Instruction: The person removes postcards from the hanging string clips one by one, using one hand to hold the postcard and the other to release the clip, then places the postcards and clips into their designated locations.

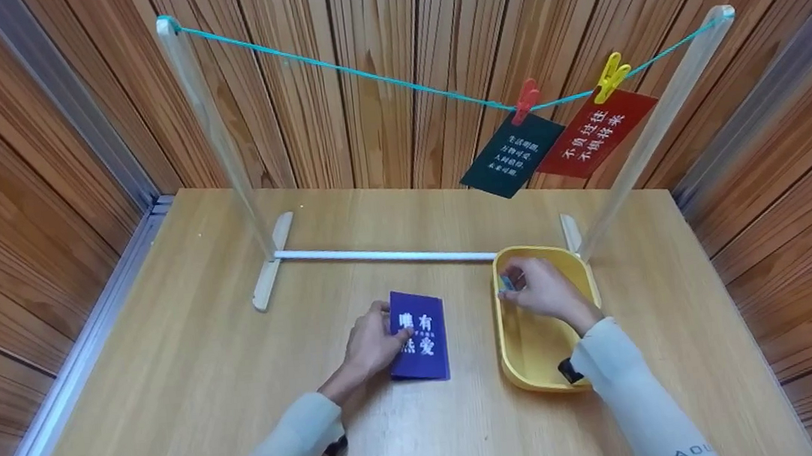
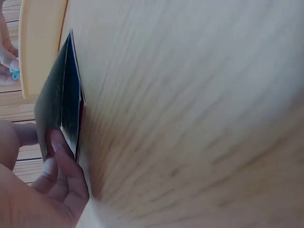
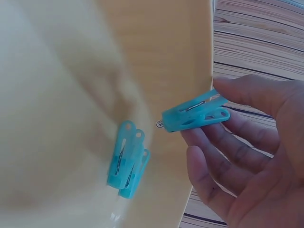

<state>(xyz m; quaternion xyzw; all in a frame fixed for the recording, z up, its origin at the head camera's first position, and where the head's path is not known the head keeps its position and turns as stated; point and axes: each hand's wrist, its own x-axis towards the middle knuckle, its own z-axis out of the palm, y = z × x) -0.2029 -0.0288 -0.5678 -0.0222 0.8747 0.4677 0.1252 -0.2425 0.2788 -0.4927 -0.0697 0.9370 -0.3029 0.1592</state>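
Note:
My left hand (image 1: 371, 343) pinches a purple card (image 1: 422, 362) with white characters, thumb on its face. In the left wrist view the top card (image 2: 49, 102) stands tilted away from at least one more card beneath, with fingertips between them. My right hand (image 1: 544, 287) is inside the yellow bin (image 1: 509, 368). Between its thumb and fingers it holds a teal clothespin (image 3: 192, 114), as the right wrist view shows. More teal clothespins (image 3: 127, 161) lie together on the bin's floor, below the held one.
A teal string (image 1: 375, 77) spans two wooden posts (image 1: 211, 135) behind the hands. On its right part hang a dark green card (image 1: 511, 155) under a red clothespin (image 1: 526, 100) and a red card (image 1: 596, 134) under a yellow clothespin (image 1: 612, 78). A white rod (image 1: 386, 256) runs along the base.

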